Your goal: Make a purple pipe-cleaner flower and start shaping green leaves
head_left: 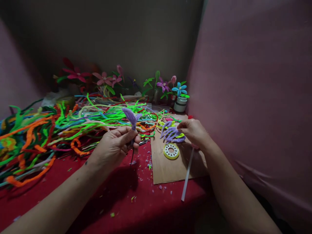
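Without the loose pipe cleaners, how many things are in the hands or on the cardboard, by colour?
Purple: 2, flower in left hand, petal bundle at right hand
Yellow: 1, ring
White: 1, stick
Total: 4

One head-worn camera looks forward and down, close over the red bench (146, 201), facing the pink wall (255, 81) that rises along the bench's right side.

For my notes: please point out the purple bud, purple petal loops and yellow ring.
purple bud (131, 117), head view, fuzzy top
purple petal loops (170, 134), head view, middle loop
yellow ring (166, 152), head view, left rim
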Motion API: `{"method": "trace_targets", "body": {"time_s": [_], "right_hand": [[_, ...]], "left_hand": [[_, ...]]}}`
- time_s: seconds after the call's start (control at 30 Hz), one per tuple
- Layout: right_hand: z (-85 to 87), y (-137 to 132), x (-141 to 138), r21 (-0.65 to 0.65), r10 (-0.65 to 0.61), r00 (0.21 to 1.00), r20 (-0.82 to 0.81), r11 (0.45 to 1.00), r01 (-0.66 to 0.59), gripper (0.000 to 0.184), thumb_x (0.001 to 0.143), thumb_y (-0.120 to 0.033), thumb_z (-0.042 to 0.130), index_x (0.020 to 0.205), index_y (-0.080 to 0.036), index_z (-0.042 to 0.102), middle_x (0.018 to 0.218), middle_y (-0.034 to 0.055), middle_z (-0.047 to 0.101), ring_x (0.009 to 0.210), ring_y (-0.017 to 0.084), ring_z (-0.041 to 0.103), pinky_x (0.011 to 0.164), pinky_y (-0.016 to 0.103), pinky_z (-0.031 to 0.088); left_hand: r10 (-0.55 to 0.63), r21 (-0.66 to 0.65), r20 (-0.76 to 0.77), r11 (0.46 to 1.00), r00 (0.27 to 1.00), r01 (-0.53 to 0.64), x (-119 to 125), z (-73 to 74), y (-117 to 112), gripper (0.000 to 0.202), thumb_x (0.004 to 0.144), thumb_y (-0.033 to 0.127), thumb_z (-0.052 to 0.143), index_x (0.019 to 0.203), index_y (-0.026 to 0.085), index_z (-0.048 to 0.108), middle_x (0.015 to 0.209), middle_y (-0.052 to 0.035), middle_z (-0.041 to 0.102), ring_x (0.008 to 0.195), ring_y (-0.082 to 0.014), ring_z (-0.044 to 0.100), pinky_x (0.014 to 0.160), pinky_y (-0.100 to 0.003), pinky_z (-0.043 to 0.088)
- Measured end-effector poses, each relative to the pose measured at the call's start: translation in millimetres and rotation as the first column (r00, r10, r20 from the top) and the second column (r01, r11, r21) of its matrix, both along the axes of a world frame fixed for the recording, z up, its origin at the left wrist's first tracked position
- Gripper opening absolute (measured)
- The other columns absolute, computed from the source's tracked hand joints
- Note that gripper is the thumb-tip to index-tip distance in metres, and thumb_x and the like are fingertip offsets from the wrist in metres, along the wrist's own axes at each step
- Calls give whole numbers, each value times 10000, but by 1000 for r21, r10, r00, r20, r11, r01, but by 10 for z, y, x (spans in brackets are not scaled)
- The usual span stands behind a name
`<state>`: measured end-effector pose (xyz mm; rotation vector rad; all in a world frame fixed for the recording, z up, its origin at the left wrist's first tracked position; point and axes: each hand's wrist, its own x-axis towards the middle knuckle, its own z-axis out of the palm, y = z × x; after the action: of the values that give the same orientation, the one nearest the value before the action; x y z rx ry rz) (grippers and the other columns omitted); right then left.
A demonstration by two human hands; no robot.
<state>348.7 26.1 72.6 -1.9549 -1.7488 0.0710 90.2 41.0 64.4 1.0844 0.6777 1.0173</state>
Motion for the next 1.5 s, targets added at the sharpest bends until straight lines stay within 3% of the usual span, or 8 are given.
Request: {"method": "trace_targets", "body": {"time_s": [0.13, 0.27, 0.57, 0.83, 0.93, 1.13, 1.4, 1.5], "right_hand": [[-64, -6, 34, -59, -56, 974, 219, 996, 71, 202, 732, -159, 537, 762, -183, 735, 709, 102, 699, 640, 201, 600, 542, 285, 342], [-105, -31, 76, -17, -4, 985, 174, 1000, 7, 207, 736, -140, 525, 761, -192, 724, 733, 70, 702, 643, 170, 594, 557, 263, 349], [-252, 5, -41, -177, 247, 921, 301, 964, -200, 135, 688, -161, 636, 743, -227, 740, 702, 61, 673, 705, 182, 569, 625, 272, 359], [-326, -19, -74, -112, 279, 898, 340, 960, -256, 119, 745, -130, 584, 720, -196, 679, 845, 69, 652, 854, 196, 539, 701, 283, 350], [-290, -53, -86, 42, 273, 894, 356, 951, -307, 85, 785, -148, 568, 775, -187, 643, 813, 52, 653, 843, 191, 532, 720, 297, 335], [-160, -174, -306, 414, 376, 866, 328, 767, -490, 167, 874, -222, 490, 802, -201, 640, 792, 50, 631, 755, 162, 537, 706, 316, 362], [-144, -334, -563, 494, 632, 718, 293, 542, -679, 274, 845, -55, 405, 885, -232, 609, 849, 36, 528, 784, 142, 489, 676, 297, 431], [-171, -333, -576, 490, 688, 680, 254, 515, -704, 294, 840, -21, 385, 925, -232, 572, 899, 48, 531, 836, 147, 506, 696, 302, 452]], "left_hand": [[5, -24, -3, 1000, 1000, -5, -4, 0, 5, 164, 682, 238, 723, 675, 134, 596, 585, -5, 625, 492, -86, 561, 432, -162, 448], [-4, -26, -13, 1000, 1000, 4, 3, 1, 2, 161, 676, 225, 727, 659, 131, 598, 579, -3, 631, 481, -77, 552, 448, -159, 444], [-46, -10, -4, 999, 999, 46, 15, 19, -31, 124, 764, 175, 636, 651, 151, 591, 585, 29, 636, 503, -57, 545, 484, -135, 424], [-37, -16, -10, 999, 999, 37, 16, -3, -19, 133, 726, 178, 673, 636, 138, 584, 582, 7, 627, 505, -64, 550, 475, -145, 434], [-40, -54, 19, 998, 999, 41, 15, -43, 10, 126, 713, 187, 690, 668, 131, 586, 579, -7, 625, 497, -79, 556, 454, -157, 451], [-30, -241, 70, 969, 997, 47, 55, -84, -27, 78, 791, 76, 566, 737, 106, 614, 716, -56, 656, 560, -96, 595, 501, -194, 508], [-200, -282, 80, 935, 977, 214, 108, -113, -148, 6, 768, 119, 615, 771, 119, 621, 752, -47, 633, 622, -121, 597, 492, -219, 495], [-280, -277, 62, 917, 958, 286, 114, -102, -188, 36, 767, 145, 628, 787, 120, 612, 727, -51, 636, 627, -133, 613, 524, -230, 498]]}}
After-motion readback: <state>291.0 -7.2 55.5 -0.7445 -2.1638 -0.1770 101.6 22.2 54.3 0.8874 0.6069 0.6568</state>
